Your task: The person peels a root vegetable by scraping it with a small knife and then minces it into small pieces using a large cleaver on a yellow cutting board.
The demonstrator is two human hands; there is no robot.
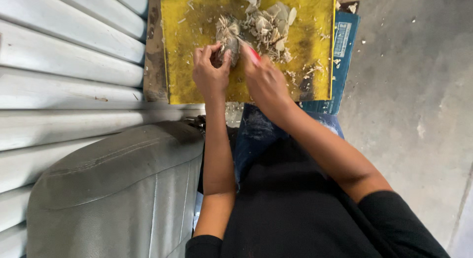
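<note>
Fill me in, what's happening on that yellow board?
A seated person is working over a yellow board that rests on a blue box. The left hand grips a pale, ragged lump against the board, while the right hand holds a red-handled tool to it; the tool's tip is hidden. A heap of pale shavings lies just beyond the lump, with more flakes scattered on the concrete floor. A grey cushioned seat sits beside the person.
</note>
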